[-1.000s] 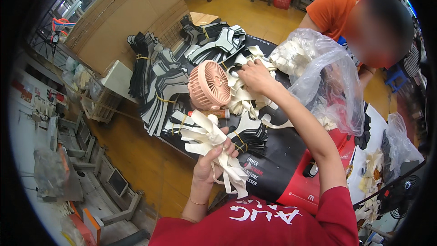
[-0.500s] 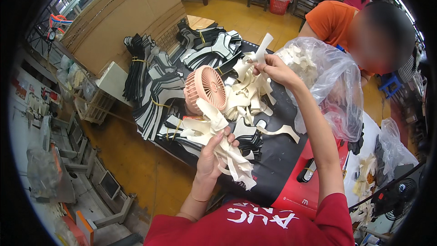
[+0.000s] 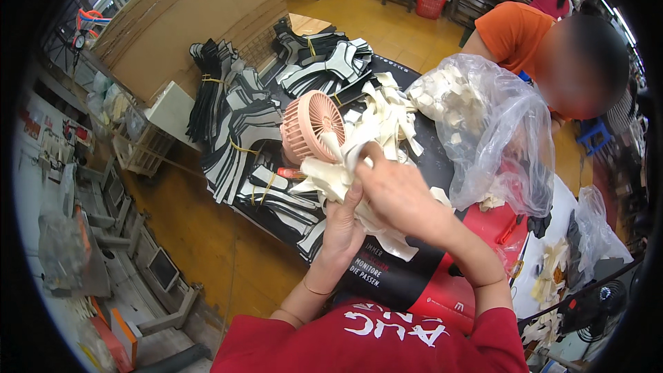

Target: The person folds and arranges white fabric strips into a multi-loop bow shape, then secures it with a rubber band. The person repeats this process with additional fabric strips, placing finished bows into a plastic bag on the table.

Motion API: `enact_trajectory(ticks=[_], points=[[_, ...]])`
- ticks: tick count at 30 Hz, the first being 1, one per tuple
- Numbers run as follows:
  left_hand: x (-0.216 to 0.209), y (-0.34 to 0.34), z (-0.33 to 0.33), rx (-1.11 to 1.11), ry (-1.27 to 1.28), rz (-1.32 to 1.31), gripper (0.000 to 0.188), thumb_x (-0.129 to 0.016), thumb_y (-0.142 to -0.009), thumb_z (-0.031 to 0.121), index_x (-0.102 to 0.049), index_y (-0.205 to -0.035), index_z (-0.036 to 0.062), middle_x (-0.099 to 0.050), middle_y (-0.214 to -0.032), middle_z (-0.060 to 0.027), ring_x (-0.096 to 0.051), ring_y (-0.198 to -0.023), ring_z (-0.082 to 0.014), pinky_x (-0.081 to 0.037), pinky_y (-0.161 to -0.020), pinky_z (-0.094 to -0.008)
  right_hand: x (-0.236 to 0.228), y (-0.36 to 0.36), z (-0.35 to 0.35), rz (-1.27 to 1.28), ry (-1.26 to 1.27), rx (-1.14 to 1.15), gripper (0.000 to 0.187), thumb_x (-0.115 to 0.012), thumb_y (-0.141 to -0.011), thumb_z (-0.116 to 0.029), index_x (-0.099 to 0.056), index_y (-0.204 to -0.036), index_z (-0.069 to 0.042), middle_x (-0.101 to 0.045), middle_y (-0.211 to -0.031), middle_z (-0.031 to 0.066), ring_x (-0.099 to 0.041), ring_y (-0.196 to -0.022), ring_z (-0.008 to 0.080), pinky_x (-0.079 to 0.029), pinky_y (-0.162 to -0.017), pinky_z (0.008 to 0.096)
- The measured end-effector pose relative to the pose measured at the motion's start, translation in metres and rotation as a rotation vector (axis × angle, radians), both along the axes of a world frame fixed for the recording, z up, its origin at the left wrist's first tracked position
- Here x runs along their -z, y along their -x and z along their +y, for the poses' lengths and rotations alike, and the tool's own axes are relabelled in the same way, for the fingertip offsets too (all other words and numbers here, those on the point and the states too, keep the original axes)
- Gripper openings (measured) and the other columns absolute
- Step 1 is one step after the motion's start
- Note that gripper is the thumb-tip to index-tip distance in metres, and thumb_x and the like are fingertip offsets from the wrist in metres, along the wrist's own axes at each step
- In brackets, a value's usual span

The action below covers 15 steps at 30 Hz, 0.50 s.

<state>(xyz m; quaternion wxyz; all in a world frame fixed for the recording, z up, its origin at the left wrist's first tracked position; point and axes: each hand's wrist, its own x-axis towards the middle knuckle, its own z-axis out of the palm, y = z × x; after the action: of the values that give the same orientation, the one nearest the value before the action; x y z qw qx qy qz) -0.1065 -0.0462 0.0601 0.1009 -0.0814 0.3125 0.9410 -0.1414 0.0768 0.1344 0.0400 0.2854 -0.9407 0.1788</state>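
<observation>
Toward the left, a tall cardboard panel stands behind bundles of dark and pale cut pieces, bound with yellow bands and spread along that side of the black-and-red surface. Next comes a small orange tube, lying near the foot of a round pink fan, whose grille faces right. Just in front of the fan I have a loose bunch of cream pieces in my left hand; the thumb lies along the near side and the other fingers are mostly hidden behind it. My right hand, a little blurred, is curled narrow over the top of the bunch, fingertips against one piece; I cannot tell whether they pinch it. Beyond my hands, right beside the fan, lies a heap of similar cream pieces. Farther right sits a clear plastic bag with more pale pieces inside, and behind it a person in an orange top leans close.
</observation>
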Motion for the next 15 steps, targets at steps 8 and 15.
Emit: enact_trajectory(ticks=[8, 15], points=[[0.012, -0.013, -0.013, 0.022, -0.126, -0.084, 0.048, -0.061, -0.091, 0.023, -0.042, -0.133, 0.0085, -0.053, -0.127, -0.0083, -0.053, -0.116, -0.0206, -0.045, -0.099, -0.0368, -0.018, -0.012, 0.005, -0.346, -0.076, -0.269, 0.049, -0.063, -0.069, -0.005, -0.044, -0.112, 0.012, -0.048, -0.114, 0.0298, -0.063, -0.082, 0.0398, -0.054, -0.065, 0.0428], [0.002, -0.005, -0.033, -0.05, -0.204, -0.119, 0.042, -0.058, -0.084, 0.01, -0.049, -0.124, 0.0009, -0.058, -0.108, -0.0121, -0.06, -0.089, -0.018, -0.05, -0.086, -0.0332, -0.012, 0.026, 0.046, -0.544, 0.483, -0.591, 0.04, -0.066, -0.082, -0.018, -0.061, -0.117, 0.0, -0.054, -0.129, 0.0191, -0.061, -0.106, 0.0248, -0.051, -0.084, 0.0338]])
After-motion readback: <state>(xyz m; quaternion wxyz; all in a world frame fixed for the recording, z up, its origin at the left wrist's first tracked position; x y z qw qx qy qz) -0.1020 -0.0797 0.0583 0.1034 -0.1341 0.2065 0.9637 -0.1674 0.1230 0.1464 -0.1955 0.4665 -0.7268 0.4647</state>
